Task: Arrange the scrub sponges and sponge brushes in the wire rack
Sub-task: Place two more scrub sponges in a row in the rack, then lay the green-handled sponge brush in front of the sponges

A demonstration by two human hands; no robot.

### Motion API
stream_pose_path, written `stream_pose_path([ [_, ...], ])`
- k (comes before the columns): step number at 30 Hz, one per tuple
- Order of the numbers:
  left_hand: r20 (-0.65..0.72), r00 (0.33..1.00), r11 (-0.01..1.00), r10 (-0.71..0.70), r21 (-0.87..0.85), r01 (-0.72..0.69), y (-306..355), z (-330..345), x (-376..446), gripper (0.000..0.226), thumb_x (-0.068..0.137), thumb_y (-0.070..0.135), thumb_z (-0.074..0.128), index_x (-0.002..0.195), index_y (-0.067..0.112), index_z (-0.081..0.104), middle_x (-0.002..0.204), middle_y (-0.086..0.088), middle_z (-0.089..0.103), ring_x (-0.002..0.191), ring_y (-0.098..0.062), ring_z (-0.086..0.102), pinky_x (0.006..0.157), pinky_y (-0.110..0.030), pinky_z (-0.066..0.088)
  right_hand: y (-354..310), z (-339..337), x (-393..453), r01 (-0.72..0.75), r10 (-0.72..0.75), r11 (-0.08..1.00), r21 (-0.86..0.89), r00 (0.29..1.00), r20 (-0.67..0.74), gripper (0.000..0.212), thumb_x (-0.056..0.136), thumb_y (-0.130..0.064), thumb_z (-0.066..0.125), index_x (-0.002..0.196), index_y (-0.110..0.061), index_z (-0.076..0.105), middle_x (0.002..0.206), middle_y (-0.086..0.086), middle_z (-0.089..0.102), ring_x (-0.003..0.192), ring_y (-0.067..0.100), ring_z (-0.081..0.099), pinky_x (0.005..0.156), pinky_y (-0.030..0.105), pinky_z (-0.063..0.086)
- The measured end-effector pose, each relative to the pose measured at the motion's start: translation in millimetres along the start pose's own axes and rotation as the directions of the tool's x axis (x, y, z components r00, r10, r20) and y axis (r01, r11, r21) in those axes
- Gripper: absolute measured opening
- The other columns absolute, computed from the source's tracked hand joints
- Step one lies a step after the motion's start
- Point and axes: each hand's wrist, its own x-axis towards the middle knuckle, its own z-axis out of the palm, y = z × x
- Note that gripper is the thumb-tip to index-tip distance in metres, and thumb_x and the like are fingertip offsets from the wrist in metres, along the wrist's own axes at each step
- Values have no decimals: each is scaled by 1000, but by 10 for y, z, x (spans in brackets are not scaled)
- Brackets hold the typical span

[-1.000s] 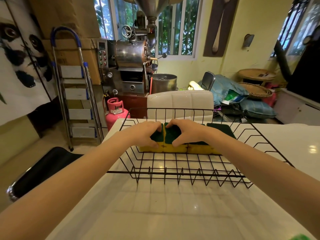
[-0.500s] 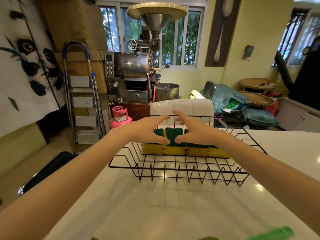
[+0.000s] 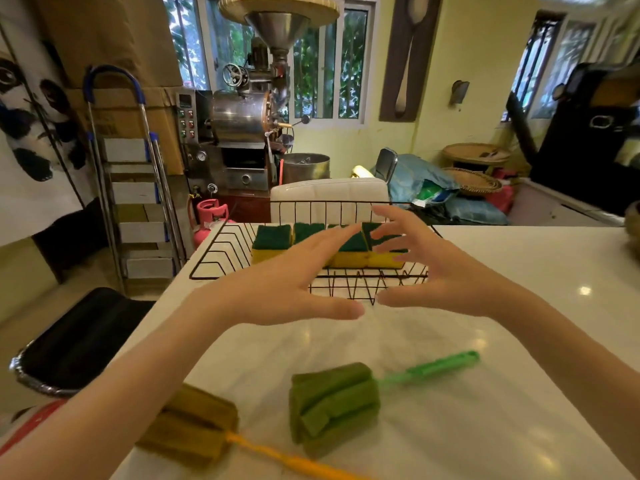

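Both hands have been drawn back from the sponges since the earlier frame and are now held above the tabletop (image 3: pixel 519 393), nearer the person. At the far edge of the white tabletop the wire rack (image 3: pixel 221 252) is seen, with a row of scrub sponges (image 3: pixel 272 239) (green scouring side up, yellow below) lined up side by side against its back wall. Over the rack's near side the left hand (image 3: pixel 277 289) is held open and empty, fingers spread, and the right hand (image 3: pixel 440 271) is likewise spread and empty; the two thumbs point toward each other, near but apart. Toward the near edge two sponge brushes are left lying on the tabletop: a green sponge brush (image 3: pixel 334 407) near the middle, its handle angled to the right, and an orange sponge brush (image 3: pixel 197 426) just to its left (somewhat blurred).
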Motion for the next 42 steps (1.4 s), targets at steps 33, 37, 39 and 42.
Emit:
stream_pose_path([
  [33,454,837,927,-306,342,153,179,458,137,66,71,40,70,127,30,37,111,8,44,103,-14,44,84,-27,45,472,58,-315,-169,442,806,-568,809,388,19,72,-13,70,83,-25,59,73,-12,53,71,13,54,61,26,48],
  [37,362,897,948,-254,277,156,109,331,117,61,73,35,69,126,31,38,108,10,43,99,-11,44,71,-16,41,442,-16,-314,-169,391,832,-529,855,341,19,73,-13,69,81,-26,57,78,-10,56,83,20,58,79,38,54],
  [39,301,927,956,-225,253,150,58,238,91,60,74,34,68,125,33,38,107,11,44,98,-10,44,71,-17,41,406,-30,-319,-158,340,852,-499,892,297,17,75,-15,67,83,-25,58,85,-3,60,83,19,57,78,33,50],
  [42,206,960,961,-190,240,138,-27,113,77,60,73,33,69,124,36,38,110,11,45,101,-11,45,81,-24,42,380,-35,-324,-152,260,887,-435,945,200,15,75,-16,66,85,-23,60,92,7,66,86,24,60,79,38,52],
])
